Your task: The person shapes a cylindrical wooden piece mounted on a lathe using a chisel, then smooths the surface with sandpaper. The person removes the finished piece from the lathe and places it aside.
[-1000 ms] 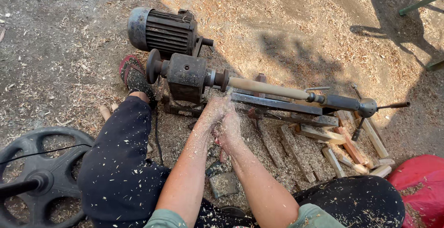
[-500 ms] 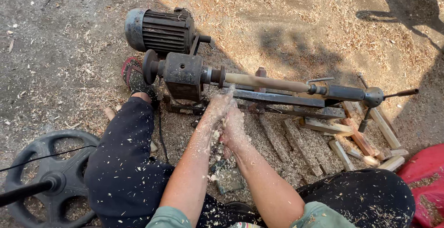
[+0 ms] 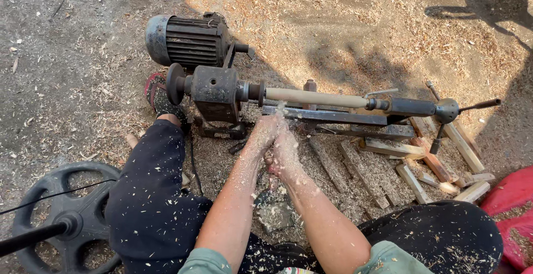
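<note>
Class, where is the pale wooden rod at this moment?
In the head view, the pale wooden rod lies level, mounted in the lathe just right of centre, right above the person's joined hands, with the grey motor up to its left.

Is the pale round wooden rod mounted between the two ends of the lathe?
Yes, the pale round wooden rod spans from the dark headstock to the tailstock.

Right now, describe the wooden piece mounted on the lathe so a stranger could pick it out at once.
Start at the grey ribbed motor on the shaving-strewn ground; just in front sits the dark lathe headstock. Running right from it to the tailstock is the pale round spindle, just above both hands. Unlike the rough split sticks lying below, it is smooth, cylindrical and held off the ground.
</note>
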